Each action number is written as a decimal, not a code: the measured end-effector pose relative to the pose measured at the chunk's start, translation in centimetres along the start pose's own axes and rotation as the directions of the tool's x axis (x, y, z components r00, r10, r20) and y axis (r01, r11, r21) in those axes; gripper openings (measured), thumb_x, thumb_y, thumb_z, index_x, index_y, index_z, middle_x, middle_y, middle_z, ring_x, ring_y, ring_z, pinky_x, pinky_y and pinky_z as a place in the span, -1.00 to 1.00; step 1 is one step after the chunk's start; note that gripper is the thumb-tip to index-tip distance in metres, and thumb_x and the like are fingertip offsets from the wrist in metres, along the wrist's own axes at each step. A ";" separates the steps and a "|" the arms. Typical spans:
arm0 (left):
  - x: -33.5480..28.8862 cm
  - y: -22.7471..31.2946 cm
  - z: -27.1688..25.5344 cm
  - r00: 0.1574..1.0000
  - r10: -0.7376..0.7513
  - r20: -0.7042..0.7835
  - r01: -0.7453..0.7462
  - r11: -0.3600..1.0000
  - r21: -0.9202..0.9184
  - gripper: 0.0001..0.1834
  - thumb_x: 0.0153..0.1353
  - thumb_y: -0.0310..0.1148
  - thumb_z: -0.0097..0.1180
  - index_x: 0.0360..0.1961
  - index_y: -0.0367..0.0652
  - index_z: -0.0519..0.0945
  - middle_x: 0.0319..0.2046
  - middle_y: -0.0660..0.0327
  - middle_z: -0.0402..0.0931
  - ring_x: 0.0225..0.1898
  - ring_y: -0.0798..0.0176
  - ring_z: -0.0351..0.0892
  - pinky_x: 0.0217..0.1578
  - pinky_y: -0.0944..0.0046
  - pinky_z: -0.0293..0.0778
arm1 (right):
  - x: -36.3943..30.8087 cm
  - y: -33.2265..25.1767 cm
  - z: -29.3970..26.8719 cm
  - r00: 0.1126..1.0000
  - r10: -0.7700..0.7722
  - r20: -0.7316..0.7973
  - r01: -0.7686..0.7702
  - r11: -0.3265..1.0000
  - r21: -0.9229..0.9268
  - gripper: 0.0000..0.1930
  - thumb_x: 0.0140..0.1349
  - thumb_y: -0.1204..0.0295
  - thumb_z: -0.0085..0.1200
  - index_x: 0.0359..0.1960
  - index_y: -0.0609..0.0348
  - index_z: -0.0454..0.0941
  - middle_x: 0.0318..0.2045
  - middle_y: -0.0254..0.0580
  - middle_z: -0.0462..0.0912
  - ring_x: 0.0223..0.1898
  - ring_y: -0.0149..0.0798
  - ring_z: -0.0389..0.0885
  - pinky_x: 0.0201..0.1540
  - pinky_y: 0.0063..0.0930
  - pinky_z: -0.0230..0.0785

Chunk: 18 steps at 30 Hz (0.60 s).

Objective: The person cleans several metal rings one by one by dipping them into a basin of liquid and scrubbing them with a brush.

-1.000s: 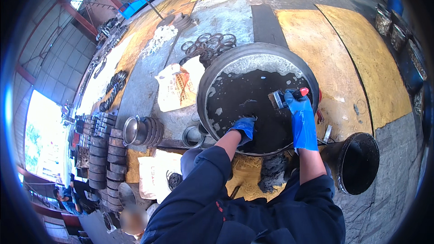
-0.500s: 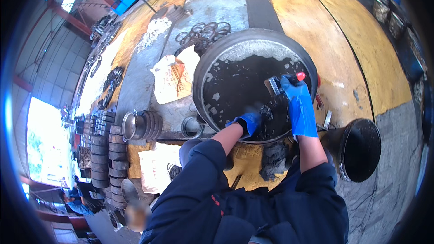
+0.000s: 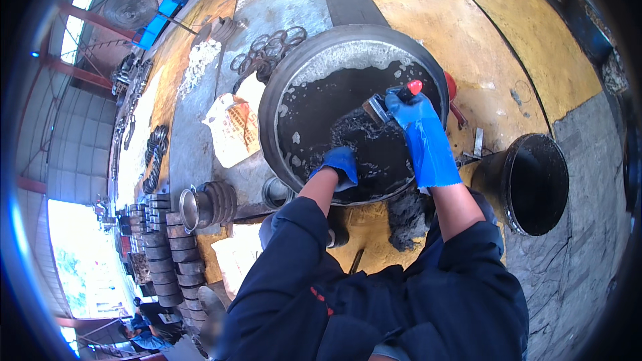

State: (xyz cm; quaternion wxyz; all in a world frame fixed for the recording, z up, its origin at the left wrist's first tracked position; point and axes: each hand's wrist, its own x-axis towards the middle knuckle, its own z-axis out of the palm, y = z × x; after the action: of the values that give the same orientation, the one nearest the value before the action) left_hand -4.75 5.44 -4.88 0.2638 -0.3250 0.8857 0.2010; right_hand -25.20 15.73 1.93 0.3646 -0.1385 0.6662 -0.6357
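A wide round metal tub (image 3: 271, 124) in front of me holds black liquid (image 3: 321, 97) with pale foam patches along its far side. My right hand (image 3: 420, 137), in a long blue glove, is closed round a brush (image 3: 378, 108) with a red-ended handle, its bristles pointing left over the liquid. At the tub's near left side, my left hand (image 3: 340, 164), in a blue glove, is curled low at the liquid. Its fingertips are hidden. A dark, wet, curved lump (image 3: 354, 127) shows between that hand and the bristles; its kind is unclear.
To the right stands a black open drum (image 3: 535, 184). A white-and-orange sack (image 3: 235, 127) and several dark rings (image 3: 271, 50) lie left of the tub. Stacked dark metal cylinders (image 3: 160, 254) and a silver-rimmed ribbed part (image 3: 207, 206) are farther left. A red-handled item (image 3: 456, 103) touches the tub's right side.
My view has shifted, so the tub sits further left. My left hand has drawn nearer to me, and the dark curved lump now shows more clearly. The brush stays in my right hand.
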 end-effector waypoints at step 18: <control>-3.5 3.5 -7.7 0.960 0.219 0.176 -0.263 0.921 0.288 -0.53 0.05 -0.23 0.27 0.01 -0.16 0.59 -0.14 -0.13 0.61 -0.05 -0.16 0.60 -0.07 0.00 0.50 | -0.2 -0.3 -0.5 0.991 -0.124 -0.055 0.098 0.935 -0.341 -0.65 0.10 0.15 0.11 -0.22 0.11 0.67 -0.28 0.06 0.70 -0.19 0.01 0.69 -0.06 -0.25 0.50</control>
State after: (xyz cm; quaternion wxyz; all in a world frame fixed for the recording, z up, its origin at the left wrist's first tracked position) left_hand -7.53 5.49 3.88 0.3464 -0.1531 0.9185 0.1134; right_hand -25.51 16.22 2.23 0.2734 -0.2124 0.7697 -0.5364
